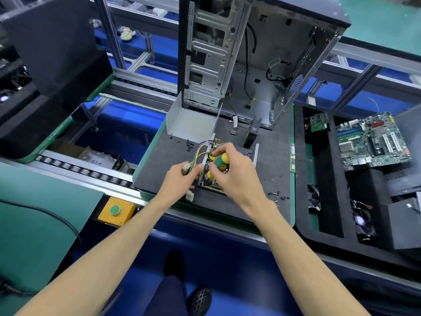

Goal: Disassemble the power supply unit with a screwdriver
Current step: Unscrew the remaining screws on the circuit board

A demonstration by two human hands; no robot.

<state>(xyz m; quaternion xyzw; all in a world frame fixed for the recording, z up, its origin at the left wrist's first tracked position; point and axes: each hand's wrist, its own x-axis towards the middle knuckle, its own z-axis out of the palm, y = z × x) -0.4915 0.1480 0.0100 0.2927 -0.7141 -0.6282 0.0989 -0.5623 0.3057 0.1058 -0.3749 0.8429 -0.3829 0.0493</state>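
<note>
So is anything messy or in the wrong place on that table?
Yes: small black screws lie loose on the grey mat, and more screws sit near its front edge, not in any tray. They could roll away.

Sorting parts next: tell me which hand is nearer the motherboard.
Right. The right hand, gripping the screwdriver, lies between the left hand and the motherboard in the tray far right.

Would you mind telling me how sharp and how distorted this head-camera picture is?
Head view: wide-angle bending bows the conveyor rails and computer case; lighting is even; the right hand gripping the screwdriver is slightly soft, the motherboard fairly crisp.
</note>
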